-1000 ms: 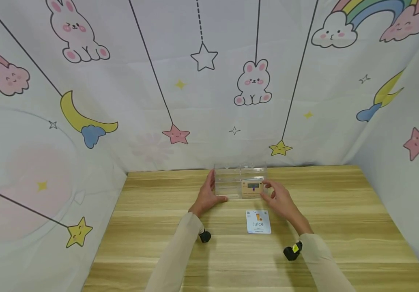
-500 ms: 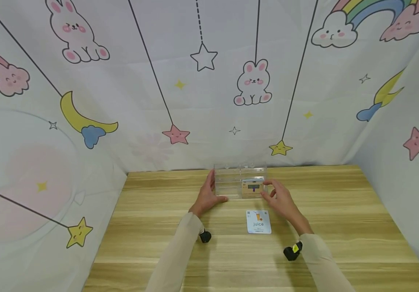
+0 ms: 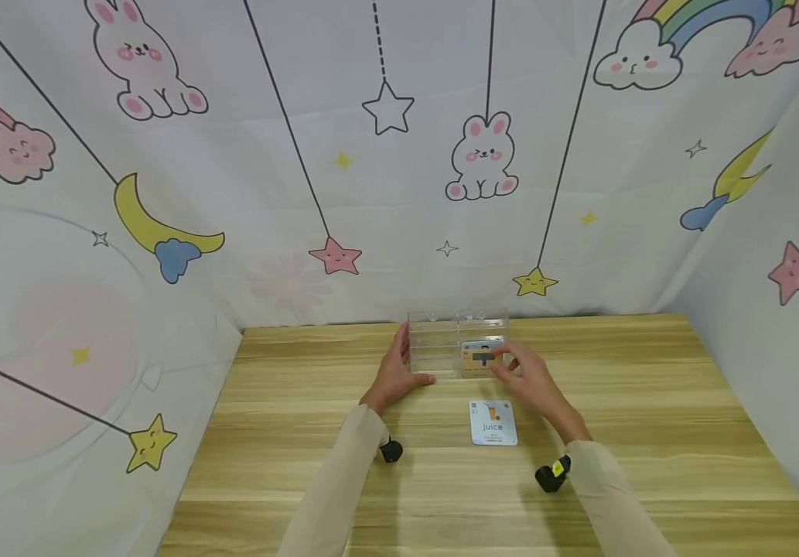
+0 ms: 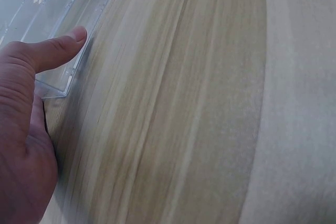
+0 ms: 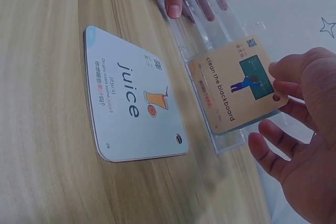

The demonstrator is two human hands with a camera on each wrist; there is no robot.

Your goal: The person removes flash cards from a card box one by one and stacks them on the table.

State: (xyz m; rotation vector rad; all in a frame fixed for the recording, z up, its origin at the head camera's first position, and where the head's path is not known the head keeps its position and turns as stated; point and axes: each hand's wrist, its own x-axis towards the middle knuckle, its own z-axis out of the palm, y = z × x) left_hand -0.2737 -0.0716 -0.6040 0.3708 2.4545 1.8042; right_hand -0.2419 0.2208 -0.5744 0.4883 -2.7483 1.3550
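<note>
A clear plastic card rack (image 3: 434, 340) with several compartments stands at the back of the table. My left hand (image 3: 394, 371) holds its left end, thumb over the front edge and fingers along the side; the left wrist view shows that thumb (image 4: 63, 50) on the clear plastic. In the lower right compartment leans an orange flash card (image 5: 220, 98) reading "clean the blackboard", with a bluish card edge behind it. My right hand (image 3: 527, 379) pinches the orange card at its upper edge, thumb in front and fingers partly hidden behind.
A white "juice" flash card (image 3: 493, 423), apparently the top of a small stack, lies flat on the wooden table (image 3: 288, 449) in front of the rack. A white patterned cloth (image 3: 399, 193) hangs right behind the rack.
My right hand has shifted slightly left, further over the orange card. More of a bluish card with a small figure shows above and behind it. My left hand and the rack stay put.
</note>
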